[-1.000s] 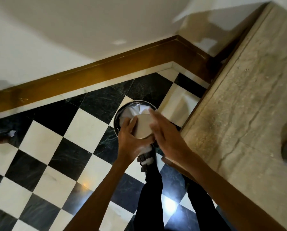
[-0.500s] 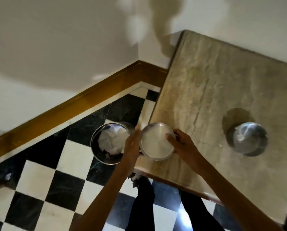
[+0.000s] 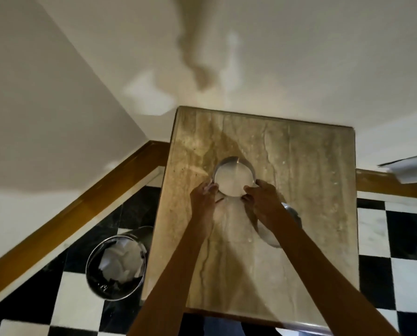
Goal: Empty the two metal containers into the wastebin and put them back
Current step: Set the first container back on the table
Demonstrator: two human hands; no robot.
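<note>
A round metal container sits upright near the middle of the marble table, its pale inside showing. My left hand grips its left rim and my right hand grips its right rim. The second metal container stands on the table behind my right forearm, mostly hidden. The metal wastebin stands on the floor left of the table, holding crumpled white paper.
The table stands against a cream wall. A brown skirting board runs along the wall at left. The floor is black and white checkered tile. My legs show under the table's front edge.
Both hands carried the container from above the wastebin to the right and forward over the table. The view swung from the floor onto the table.
</note>
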